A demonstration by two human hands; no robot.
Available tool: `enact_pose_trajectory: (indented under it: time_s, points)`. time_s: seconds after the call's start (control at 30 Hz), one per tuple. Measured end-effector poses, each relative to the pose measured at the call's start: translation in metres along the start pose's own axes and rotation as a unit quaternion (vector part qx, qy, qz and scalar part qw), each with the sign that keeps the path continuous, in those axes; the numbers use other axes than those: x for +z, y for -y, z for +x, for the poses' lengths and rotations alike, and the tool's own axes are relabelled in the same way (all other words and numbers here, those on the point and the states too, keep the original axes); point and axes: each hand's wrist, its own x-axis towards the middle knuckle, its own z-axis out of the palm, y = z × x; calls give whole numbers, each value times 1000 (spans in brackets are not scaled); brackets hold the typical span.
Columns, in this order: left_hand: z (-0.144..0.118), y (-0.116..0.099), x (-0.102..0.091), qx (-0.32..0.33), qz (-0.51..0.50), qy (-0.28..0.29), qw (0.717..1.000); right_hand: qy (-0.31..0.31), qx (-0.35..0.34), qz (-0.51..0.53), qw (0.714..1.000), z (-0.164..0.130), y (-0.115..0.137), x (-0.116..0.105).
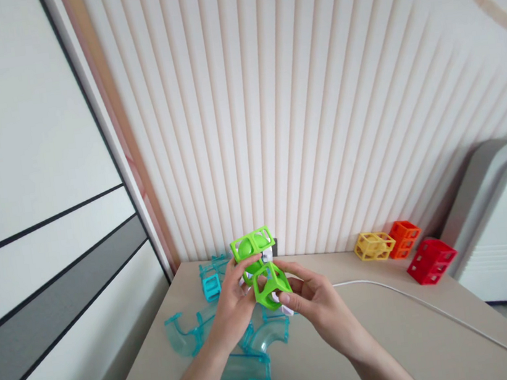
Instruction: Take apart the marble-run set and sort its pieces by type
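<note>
Nearest on the beige surface (395,346) lie clear teal plastic track tubes (253,364), curved and straight, spread below and left of the hands. Above them the left hand (232,308) and right hand (318,306) are both closed on a bright green open-frame plastic cube (270,284), fingers wrapped on its sides. A second green frame cube holding a green ball (251,245) sits just behind and touches it. A thin white cable (412,300) runs right. Far right, near the ribbed wall (318,113), stand a yellow lattice cube (373,245), an orange one (403,237) and a red one (431,260).
</note>
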Motion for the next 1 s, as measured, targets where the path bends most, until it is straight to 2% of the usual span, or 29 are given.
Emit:
enact_pose_trajectory:
  time_s: [0.23,0.47,0.67,0.83,1.0]
  points:
    - [2,-5,-1,-12,58,-47,997,-123,-113,-82,982,1,-2,-7]
    - [-4,-11,-1,-18,68,-47,996,-204,-167,-116,958,10,-11,-14]
    - [-8,-18,6,-17,28,-41,999,-229,-161,-122,952,10,-19,-5]
    - [-11,-20,7,-23,9,-26,999,-183,-125,-125,967,7,-20,-3]
    - [-12,-18,8,-49,19,-43,998,-187,-140,-148,961,6,-20,-5]
